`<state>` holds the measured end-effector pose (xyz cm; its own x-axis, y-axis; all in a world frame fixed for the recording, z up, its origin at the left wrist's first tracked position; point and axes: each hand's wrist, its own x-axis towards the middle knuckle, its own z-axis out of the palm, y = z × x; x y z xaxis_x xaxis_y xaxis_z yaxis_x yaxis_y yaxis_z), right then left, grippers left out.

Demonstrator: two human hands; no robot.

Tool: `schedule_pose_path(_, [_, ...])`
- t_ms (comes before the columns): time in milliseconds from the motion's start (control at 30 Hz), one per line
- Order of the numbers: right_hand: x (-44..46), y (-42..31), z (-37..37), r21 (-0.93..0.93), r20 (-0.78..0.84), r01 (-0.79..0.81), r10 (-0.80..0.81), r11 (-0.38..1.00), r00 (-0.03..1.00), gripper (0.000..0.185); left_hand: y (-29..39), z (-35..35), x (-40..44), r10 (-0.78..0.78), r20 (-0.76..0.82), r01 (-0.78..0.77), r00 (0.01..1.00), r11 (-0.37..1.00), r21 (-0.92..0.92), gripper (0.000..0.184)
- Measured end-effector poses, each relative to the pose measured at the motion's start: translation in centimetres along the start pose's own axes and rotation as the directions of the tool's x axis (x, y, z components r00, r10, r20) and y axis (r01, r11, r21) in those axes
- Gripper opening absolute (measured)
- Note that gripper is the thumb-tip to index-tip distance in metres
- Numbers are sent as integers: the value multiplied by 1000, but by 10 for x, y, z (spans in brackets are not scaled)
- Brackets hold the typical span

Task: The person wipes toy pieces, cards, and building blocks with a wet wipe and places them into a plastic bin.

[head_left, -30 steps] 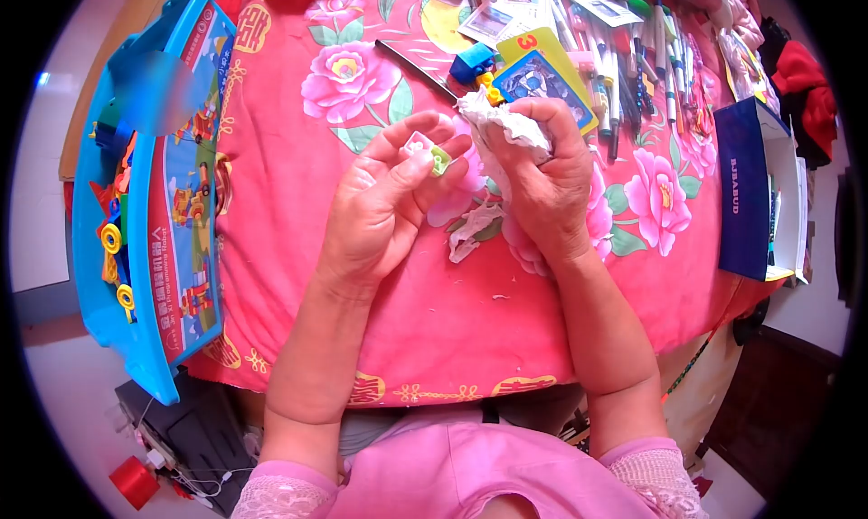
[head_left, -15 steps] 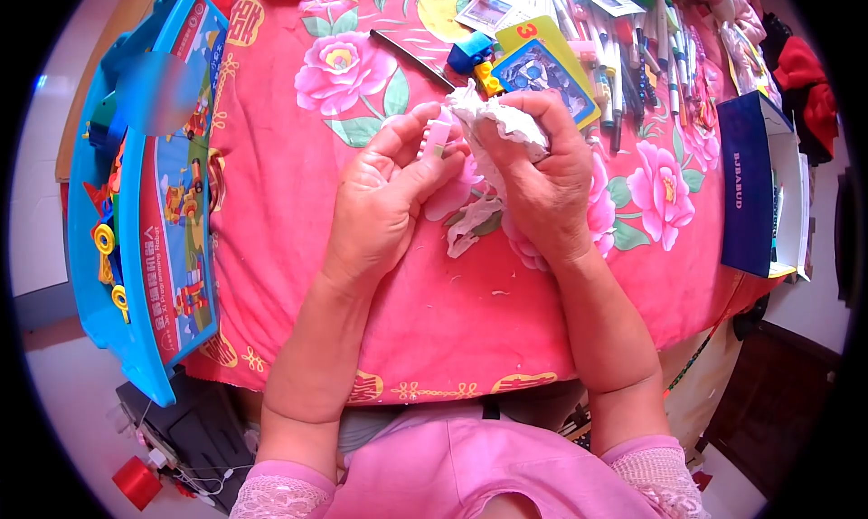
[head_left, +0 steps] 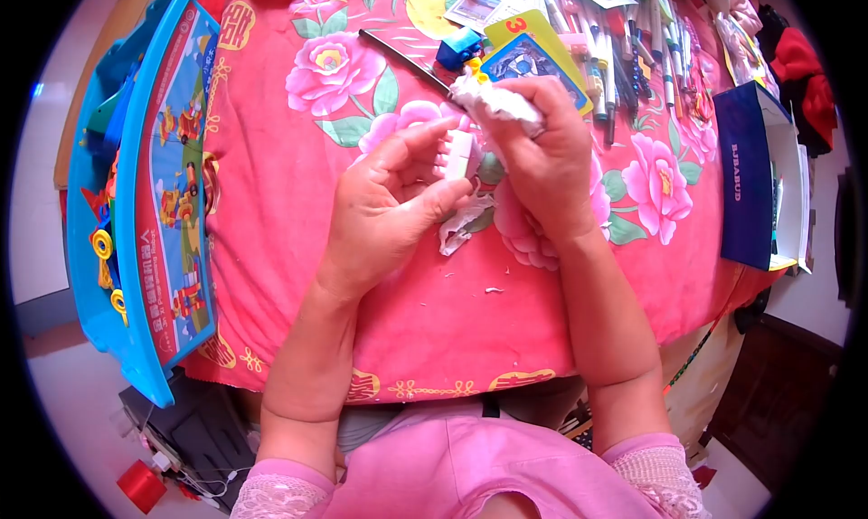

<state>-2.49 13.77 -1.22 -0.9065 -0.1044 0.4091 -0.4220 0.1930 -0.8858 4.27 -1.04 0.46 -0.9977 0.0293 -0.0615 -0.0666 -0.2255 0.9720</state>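
Note:
Between the thumb and fingers of my left hand (head_left: 372, 212) is a small pale pink toy building block (head_left: 460, 154), its studs turned toward the palm. My right hand (head_left: 553, 171) grips a crumpled white tissue (head_left: 503, 108) just right of the block. A torn strip of tissue (head_left: 463, 226) lies on the cloth below and between the hands. Beyond the tissue are a blue block (head_left: 459, 49), small yellow pieces (head_left: 476, 69) and a yellow-bordered card (head_left: 533, 60) marked 3.
A blue toy bin (head_left: 136, 248) holding colourful parts stands at left. Many pens (head_left: 610, 76) lie at back right, near a dark blue box (head_left: 746, 180). A thin black rod (head_left: 402, 60) rests on the flowered red cloth (head_left: 434, 329).
My left hand has turned and shifted slightly right, showing more of the pink block. My right hand, with the tissue, has shifted only slightly.

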Motion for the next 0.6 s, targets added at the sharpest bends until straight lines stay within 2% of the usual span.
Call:
schedule_pose_path(33, [1, -1, 0, 113, -22, -124, 127, 986, 992, 17, 0, 1, 0, 15, 3, -15, 1000, 1000, 11, 42])
schedule_pose_path(67, [0, -5, -1, 169, -32, -175, 183, 970, 983, 16, 2, 1, 0, -14, -45, 14, 999, 1000, -20, 40])
schedule_pose_path(167, [-5, -20, -1, 112, 65, -5, -2, 994, 998, 19, -1, -2, 4, 0, -76, 0, 997, 1000, -5, 39])
schedule_pose_path(200, [-4, -16, -1, 31, 141, 210, -212, 977, 967, 23, -3, -1, 6, 25, -55, -29, 998, 997, -74, 36])
schedule_pose_path(233, [-6, -19, 2, 11, 209, 258, -255, 966, 944, 27, -4, 0, 5, 19, -56, -24, 998, 997, -74, 36])
schedule_pose_path(300, [-7, -13, 3, -40, 184, 224, -213, 974, 960, 24, -6, 0, 4, 6, -55, -10, 998, 997, -75, 35])
schedule_pose_path(400, [-1, -2, -1, 96, 18, -77, 76, 992, 997, 20, 1, -4, 3, -52, -24, 49, 998, 992, -116, 34])
schedule_pose_path(433, [0, -4, -2, 175, 37, -162, 158, 971, 987, 19, 4, -3, 2, -81, -18, 77, 997, 987, -143, 34])
schedule_pose_path(500, [0, -17, -5, 320, 96, -329, 315, 888, 944, 18, 0, -5, 5, -40, -22, 37, 999, 993, -108, 32])
schedule_pose_path(567, [-3, -22, -7, 234, 190, -202, 159, 951, 969, 17, 1, -4, 5, -43, -27, 40, 999, 992, -120, 30])
schedule_pose_path(600, [-4, -24, -7, 251, 249, -269, 207, 930, 946, 17, -2, -6, 4, -15, 8, 16, 1000, 992, -129, 29])
